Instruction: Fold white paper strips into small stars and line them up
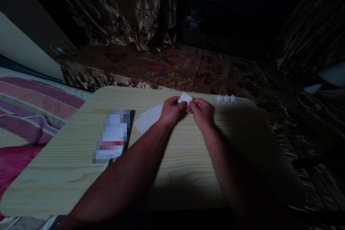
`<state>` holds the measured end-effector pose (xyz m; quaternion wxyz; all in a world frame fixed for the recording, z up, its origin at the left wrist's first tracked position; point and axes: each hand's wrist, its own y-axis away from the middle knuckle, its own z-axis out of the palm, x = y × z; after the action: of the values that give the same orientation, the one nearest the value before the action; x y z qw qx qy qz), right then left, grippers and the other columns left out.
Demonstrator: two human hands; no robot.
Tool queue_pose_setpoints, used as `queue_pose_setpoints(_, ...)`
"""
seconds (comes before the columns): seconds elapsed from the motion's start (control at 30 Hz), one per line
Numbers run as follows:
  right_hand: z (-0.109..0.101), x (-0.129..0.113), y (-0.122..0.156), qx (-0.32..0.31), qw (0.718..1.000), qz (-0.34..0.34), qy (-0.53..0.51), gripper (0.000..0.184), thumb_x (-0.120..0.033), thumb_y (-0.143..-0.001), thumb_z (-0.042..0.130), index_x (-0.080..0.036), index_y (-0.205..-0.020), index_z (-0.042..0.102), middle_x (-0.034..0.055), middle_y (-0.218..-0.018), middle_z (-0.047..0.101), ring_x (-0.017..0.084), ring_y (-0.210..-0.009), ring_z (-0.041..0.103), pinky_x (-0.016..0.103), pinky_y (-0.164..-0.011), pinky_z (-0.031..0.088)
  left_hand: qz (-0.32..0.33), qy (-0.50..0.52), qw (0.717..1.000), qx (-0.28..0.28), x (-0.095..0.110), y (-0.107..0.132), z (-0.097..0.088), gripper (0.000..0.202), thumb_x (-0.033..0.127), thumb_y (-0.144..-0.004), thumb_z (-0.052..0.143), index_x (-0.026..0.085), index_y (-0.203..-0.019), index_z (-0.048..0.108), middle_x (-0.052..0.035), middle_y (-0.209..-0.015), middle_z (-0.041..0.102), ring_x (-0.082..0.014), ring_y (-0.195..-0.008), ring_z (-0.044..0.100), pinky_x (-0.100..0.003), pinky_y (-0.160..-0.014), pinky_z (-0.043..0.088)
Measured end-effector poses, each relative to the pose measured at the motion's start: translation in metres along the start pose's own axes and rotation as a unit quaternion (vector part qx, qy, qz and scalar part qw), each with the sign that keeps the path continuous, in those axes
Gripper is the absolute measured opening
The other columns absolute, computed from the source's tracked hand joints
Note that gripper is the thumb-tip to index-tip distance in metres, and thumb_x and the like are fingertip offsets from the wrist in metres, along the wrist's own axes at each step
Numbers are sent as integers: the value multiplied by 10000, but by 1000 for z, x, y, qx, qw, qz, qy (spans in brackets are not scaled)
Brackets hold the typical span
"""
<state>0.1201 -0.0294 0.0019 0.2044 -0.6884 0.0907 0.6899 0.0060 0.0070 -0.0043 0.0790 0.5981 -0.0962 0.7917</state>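
Over the far middle of a light wooden table (81, 172), my left hand (171, 111) and my right hand (201, 112) meet. Both pinch a small folded piece of white paper (185, 98) between thumb and fingers, each from its own side. A flat white paper sheet (149, 118) lies on the table just left of my left hand. Three small white folded paper stars (226, 99) sit in a row near the table's far edge, to the right of my right hand.
A blurred white packet with a red band (112, 137) lies on the left part of the table. A striped cloth (29, 104) is at the left, a dark patterned carpet (175, 68) and shiny curtains (113, 7) beyond. White cables (309, 100) lie at the right.
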Motion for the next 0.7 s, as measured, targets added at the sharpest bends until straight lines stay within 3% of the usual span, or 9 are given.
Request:
queue_pose_setpoints(0.23,0,-1,1,-3,1000,-10,2,139,-314,-724,622,-177,-723,602,-16,-552,630,131,-518,601,228,-508,456,-11,28,999,-41,4,1,2,228,279,-637,747,133,-772,638,-14,-670,646,-99,-549,539,-227,-537,388)
queue_pose_setpoints(0.7,-1,3,0,-1,1000,-5,19,132,-300,-687,628,-181,-728,590,-27,-567,605,126,-533,574,226,-508,450,2,6,1000,-28,6,4,4,199,284,-666,717,143,-769,621,0,-631,609,-87,-506,489,-219,-480,349)
